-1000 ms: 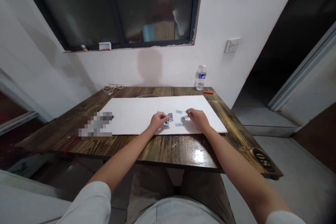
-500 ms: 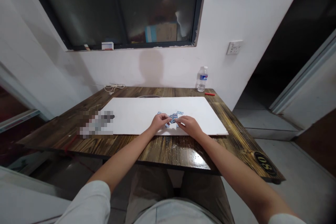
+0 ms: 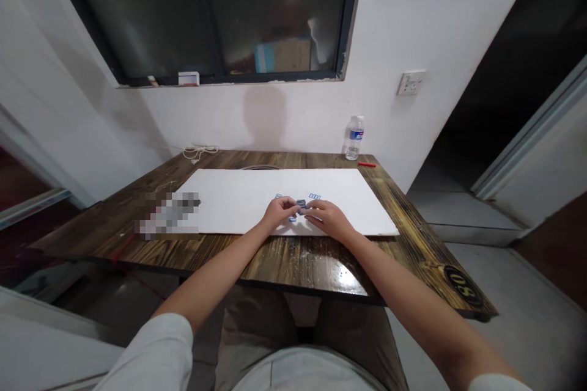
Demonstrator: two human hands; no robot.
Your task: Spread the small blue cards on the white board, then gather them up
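Both grips sat low over the white board point(image 3: 229, 201), the left grip point(image 3: 279, 211) and the right grip point(image 3: 328, 220) turned palm-down and partly curled, their fingertips nearly meeting near the board's front edge. Whether either had hold of anything could not be told, since the fingers hid what lay beneath them. Both forearms reached forward from white sleeves point(image 3: 147, 351) across the bench point(image 3: 257, 259).

Small blue-and-white pieces point(image 3: 301, 203) lay on the board between the two grips, too small to name more closely. One dark piece sat just beyond the fingertips, another farther back toward the right, and others lay just beside the left grip.

Past the board's far right corner stood a clear plastic water bottle point(image 3: 354, 137) with liquid inside, and a small red stick point(image 3: 367, 164) lay just beside it. A coiled white cable point(image 3: 199, 151) lay past the far left corner, and a pixelated patch point(image 3: 169, 215) covered the board's left edge.
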